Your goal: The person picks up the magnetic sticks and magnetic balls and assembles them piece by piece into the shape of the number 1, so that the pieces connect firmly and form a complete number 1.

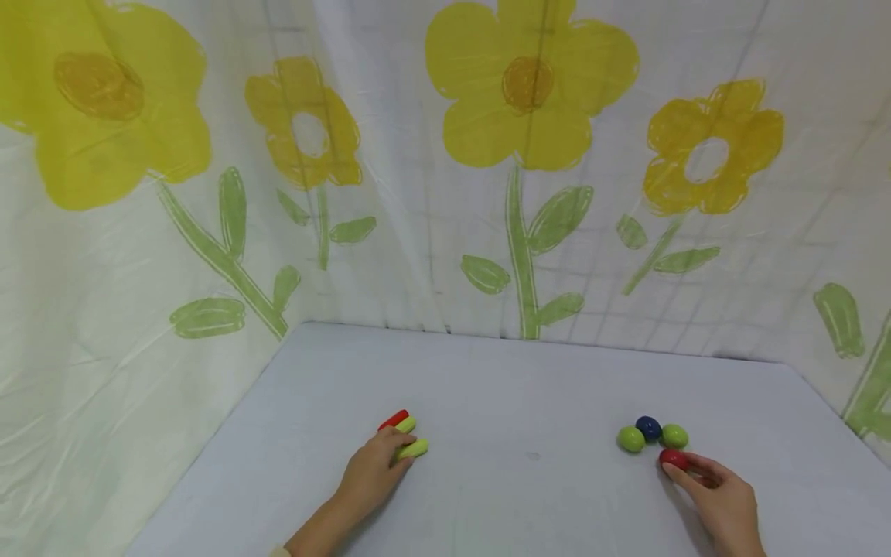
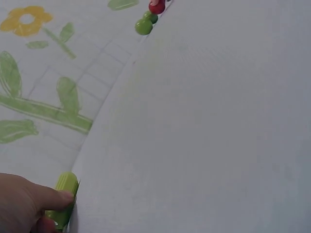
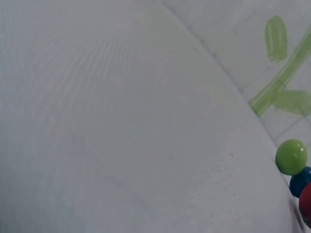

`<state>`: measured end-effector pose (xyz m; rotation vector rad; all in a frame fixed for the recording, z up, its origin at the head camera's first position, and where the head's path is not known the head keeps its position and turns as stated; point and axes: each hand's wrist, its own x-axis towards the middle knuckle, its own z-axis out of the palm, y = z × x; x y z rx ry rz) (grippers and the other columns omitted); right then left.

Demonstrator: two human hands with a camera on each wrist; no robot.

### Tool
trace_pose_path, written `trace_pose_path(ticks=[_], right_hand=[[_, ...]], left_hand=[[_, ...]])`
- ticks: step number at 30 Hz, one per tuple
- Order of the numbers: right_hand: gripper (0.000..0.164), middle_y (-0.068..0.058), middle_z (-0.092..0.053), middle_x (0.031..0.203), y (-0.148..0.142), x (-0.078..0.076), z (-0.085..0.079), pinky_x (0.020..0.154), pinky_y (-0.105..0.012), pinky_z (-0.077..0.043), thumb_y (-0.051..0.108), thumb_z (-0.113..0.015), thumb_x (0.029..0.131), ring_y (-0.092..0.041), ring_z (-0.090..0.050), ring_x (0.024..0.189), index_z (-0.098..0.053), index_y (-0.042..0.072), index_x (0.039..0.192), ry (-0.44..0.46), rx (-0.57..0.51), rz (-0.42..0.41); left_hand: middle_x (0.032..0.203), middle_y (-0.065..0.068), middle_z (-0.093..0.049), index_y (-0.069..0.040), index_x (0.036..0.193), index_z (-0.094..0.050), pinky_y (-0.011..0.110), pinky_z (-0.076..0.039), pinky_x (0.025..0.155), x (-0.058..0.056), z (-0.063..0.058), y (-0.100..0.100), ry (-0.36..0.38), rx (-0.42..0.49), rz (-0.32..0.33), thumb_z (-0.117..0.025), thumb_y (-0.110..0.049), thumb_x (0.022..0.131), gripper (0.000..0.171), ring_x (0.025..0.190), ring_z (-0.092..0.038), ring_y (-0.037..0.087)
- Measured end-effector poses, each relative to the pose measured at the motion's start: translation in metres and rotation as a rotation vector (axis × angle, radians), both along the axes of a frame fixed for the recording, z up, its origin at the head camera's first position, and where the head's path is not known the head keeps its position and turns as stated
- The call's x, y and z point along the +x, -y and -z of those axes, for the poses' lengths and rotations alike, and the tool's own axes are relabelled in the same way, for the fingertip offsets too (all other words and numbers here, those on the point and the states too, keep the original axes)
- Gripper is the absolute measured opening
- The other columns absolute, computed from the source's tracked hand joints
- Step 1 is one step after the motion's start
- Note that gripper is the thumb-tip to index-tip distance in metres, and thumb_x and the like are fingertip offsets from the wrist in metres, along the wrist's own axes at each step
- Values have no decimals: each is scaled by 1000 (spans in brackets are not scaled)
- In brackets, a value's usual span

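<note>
In the head view my left hand pinches a short yellow-green highlighter between thumb and fingers. The left wrist view shows the ribbed end of this highlighter past the thumb. Just beyond the hand lie a second yellow-green highlighter and a red one, side by side. On the right, my right hand holds a glossy red egg with thumb and fingertips. Close behind it sit a blue egg and two green eggs, one left and one right.
A white table bears everything. Behind it and at its sides hangs a pale curtain printed with yellow flowers, meeting the table's back edge. A wide stretch of tabletop separates the highlighters from the eggs.
</note>
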<state>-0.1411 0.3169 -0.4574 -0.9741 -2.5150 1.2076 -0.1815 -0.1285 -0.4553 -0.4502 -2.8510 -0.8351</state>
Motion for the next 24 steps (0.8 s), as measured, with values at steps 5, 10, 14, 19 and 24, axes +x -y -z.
trace_pose_path(ticks=[5,10,14,19,24], right_hand=[[71,-28,-54,121,-1,-2,2,56,-19,-38,44,-73,76,-29,-50,98,-53,-2,125,11,-76,29],[77,-26,-51,128,-3,-4,0,60,-20,-39,50,-73,74,-31,-47,108,-51,0,128,25,-130,18],[78,-26,-50,129,-1,-5,-5,62,-21,-39,53,-70,75,-32,-45,110,-50,0,129,24,-140,-13],[82,-26,-53,124,2,-4,-14,61,-21,-40,58,-66,76,-31,-47,107,-48,-2,129,29,-152,-46],[84,-19,-64,116,5,-4,-23,60,-19,-42,60,-66,74,-3,-54,85,-50,-1,129,18,-145,-74]], left_hand=[[109,4,-63,-10,105,-64,43,-48,84,2,-5,-4,21,61,18,-69,-14,82,24,106,-59,25],[105,5,-65,-8,103,-64,26,-48,69,-3,-7,-11,146,287,72,-69,-12,82,23,77,-56,13],[102,8,-64,-4,103,-65,17,-40,58,-7,-8,-18,258,445,97,-70,-15,82,24,67,-46,2],[99,10,-64,2,104,-63,21,-45,56,-9,-9,-26,369,550,100,-69,-17,83,29,68,-52,5],[97,9,-65,2,104,-62,25,-46,55,-12,-10,-34,444,556,101,-70,-20,83,32,80,-56,10]])
